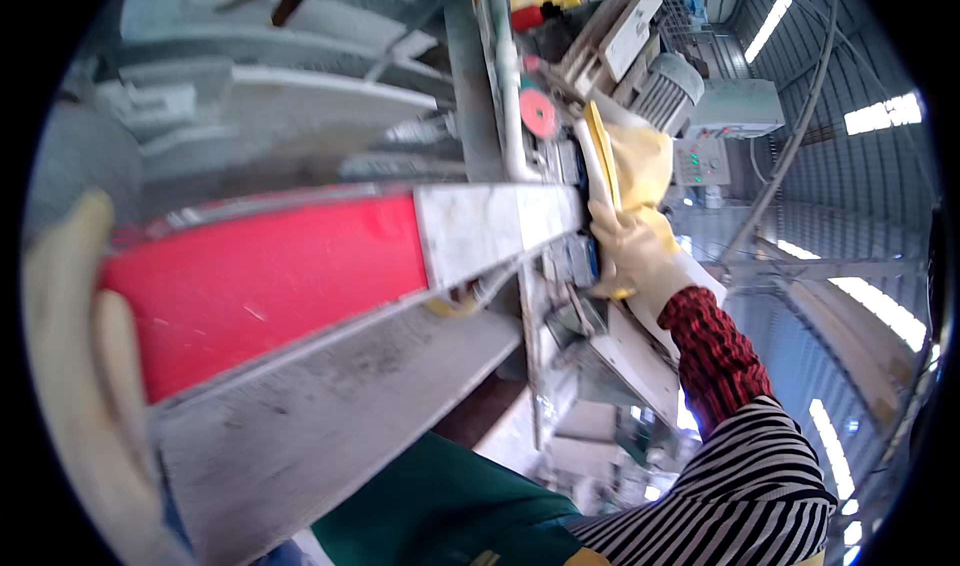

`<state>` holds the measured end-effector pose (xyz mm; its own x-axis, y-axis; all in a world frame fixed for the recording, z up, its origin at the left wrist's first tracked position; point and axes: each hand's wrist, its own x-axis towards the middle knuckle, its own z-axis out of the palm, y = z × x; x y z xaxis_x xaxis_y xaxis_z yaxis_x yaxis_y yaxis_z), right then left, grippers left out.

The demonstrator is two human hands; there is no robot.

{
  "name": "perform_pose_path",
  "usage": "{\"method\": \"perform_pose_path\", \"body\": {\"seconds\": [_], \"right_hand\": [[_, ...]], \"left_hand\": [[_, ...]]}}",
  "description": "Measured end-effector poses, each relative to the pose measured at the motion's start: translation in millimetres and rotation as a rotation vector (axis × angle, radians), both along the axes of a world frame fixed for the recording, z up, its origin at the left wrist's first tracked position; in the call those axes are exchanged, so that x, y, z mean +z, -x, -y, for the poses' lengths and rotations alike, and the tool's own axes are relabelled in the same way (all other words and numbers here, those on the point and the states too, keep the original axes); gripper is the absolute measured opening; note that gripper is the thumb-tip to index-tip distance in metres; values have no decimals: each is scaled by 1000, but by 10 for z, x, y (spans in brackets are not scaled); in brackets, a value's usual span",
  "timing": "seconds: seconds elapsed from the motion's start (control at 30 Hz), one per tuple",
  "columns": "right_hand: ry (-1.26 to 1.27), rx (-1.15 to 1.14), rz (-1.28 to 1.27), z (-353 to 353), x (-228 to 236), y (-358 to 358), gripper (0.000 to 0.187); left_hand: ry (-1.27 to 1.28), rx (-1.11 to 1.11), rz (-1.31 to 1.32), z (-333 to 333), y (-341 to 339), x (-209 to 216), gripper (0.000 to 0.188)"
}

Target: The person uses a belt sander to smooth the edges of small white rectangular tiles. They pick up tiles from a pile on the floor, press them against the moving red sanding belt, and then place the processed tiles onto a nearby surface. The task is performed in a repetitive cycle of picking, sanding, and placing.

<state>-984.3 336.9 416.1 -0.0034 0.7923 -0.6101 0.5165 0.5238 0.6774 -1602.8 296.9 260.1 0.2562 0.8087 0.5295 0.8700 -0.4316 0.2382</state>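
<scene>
A long bed runs across the view, with a smooth red surface (275,291) at the left and white marble-like strips (468,231) toward the middle. At the far left, my gloved left hand (75,366) is beside the red end, blurred, its fingers stretched and apart. My right hand (630,251), in a pale glove, reaches to the far end of the white strips. It lies against a yellow cover (638,161), its fingers and thumb spread apart; their tips are partly hidden.
A grey ledge (340,406) runs along the near side of the bed. Beyond my right hand are a grey motor (668,94) and a control box (702,163). A white pipe (510,96) rises beside a pink disc (538,114). A green apron (440,496) covers my front.
</scene>
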Motion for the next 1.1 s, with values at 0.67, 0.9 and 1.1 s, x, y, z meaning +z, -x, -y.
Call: {"method": "perform_pose_path", "body": {"seconds": [0.67,0.9,1.1], "right_hand": [[-619,116,-585,445,-419,-530,66],[-752,-164,-810,620,-294,-288,31],[-860,-132,-906,717,-910,-525,38]], "left_hand": [[198,83,-18,107,-210,682,29],[162,32,-3,101,-268,649,26],[234,49,-122,117,-241,695,28]]}}
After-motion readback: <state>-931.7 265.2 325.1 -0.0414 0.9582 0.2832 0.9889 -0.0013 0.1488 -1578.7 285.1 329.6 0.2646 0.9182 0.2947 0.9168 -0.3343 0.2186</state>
